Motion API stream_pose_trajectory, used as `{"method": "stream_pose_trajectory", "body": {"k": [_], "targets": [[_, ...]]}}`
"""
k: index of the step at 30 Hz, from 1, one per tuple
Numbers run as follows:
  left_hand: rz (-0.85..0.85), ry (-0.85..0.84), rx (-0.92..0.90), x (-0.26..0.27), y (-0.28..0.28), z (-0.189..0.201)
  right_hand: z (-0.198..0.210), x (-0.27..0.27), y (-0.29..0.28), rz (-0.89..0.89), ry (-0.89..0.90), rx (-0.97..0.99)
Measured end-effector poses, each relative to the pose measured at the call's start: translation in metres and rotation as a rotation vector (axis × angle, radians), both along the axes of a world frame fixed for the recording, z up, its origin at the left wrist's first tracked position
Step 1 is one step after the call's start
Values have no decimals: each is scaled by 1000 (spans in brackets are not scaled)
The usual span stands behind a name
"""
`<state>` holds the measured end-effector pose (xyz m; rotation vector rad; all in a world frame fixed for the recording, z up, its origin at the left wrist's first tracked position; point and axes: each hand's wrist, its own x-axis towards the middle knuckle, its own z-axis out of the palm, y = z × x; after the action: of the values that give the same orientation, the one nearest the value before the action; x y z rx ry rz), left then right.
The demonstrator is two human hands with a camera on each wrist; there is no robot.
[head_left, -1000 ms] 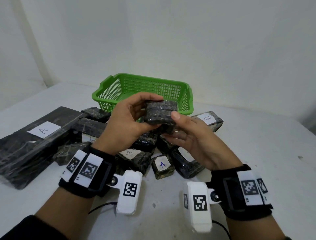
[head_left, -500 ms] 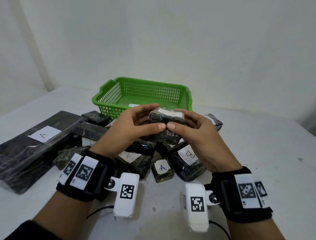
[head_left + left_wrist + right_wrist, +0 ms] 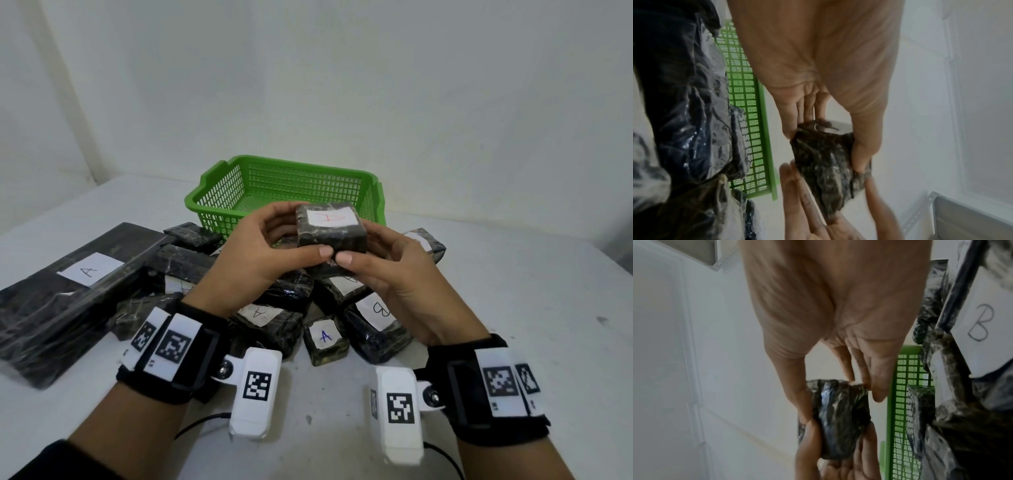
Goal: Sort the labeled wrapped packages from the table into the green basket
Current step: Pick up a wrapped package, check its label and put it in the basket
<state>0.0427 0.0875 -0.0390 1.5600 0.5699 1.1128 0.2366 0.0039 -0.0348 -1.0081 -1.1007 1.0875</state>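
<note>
A small dark wrapped package with a white label in red ink on top is held in the air above the pile. My left hand grips its left side and my right hand grips its right side, thumbs meeting on the near face. The same package shows between the fingers in both wrist views. The green basket stands behind it, with nothing visible inside. Several wrapped packages lie below my hands, among them a small A cube and a B package.
A large flat package labelled A lies at the left of the white table. Another labelled package rests to the right of the basket. White walls stand close behind the basket.
Both hands have turned the held package so its white label now faces up, and lifted it slightly toward the basket.
</note>
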Motion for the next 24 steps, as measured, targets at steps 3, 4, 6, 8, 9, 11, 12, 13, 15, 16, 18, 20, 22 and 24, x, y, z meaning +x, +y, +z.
{"method": "stream_pose_trajectory", "body": {"k": [3, 4, 6, 8, 9, 11, 12, 13, 15, 16, 18, 20, 22, 24], "targets": [[72, -34, 7, 3, 3, -6, 6, -6, -2, 43, 120, -86], [75, -32, 10, 4, 3, -6, 8, -8, -3, 32, 149, -105], [61, -12, 3, 4, 0, -5, 8, -9, -2, -20, 166, -117], [41, -10, -37, 6, -2, -3, 5, -7, 0, -78, 132, -113], [41, -23, -65, 6, -3, -3, 4, -6, 0, -97, 112, -116], [54, -50, -130, 6, -2, -1, 5, -5, 0, -110, 85, -130], [53, -50, -161, 6, -1, -1, 5, -6, -1, -109, 76, -137], [44, -47, -189, 7, 1, -2, 6, -7, -1, -107, 70, -137], [37, -42, -215, 9, 2, -2, 6, -11, 1, -117, 82, -130], [55, -43, -216, 10, 2, -2, 4, -13, 3, -136, 103, -131], [115, -53, -219, 11, 2, -1, 2, -18, 7, -179, 151, -144], [160, -64, -229, 12, 2, 0, 2, -24, 10, -178, 193, -156], [178, -84, -262, 13, 2, 3, 4, -29, 12, -179, 223, -152], [181, -96, -283, 12, 4, 9, 9, -28, 15, -192, 204, -142]]}}
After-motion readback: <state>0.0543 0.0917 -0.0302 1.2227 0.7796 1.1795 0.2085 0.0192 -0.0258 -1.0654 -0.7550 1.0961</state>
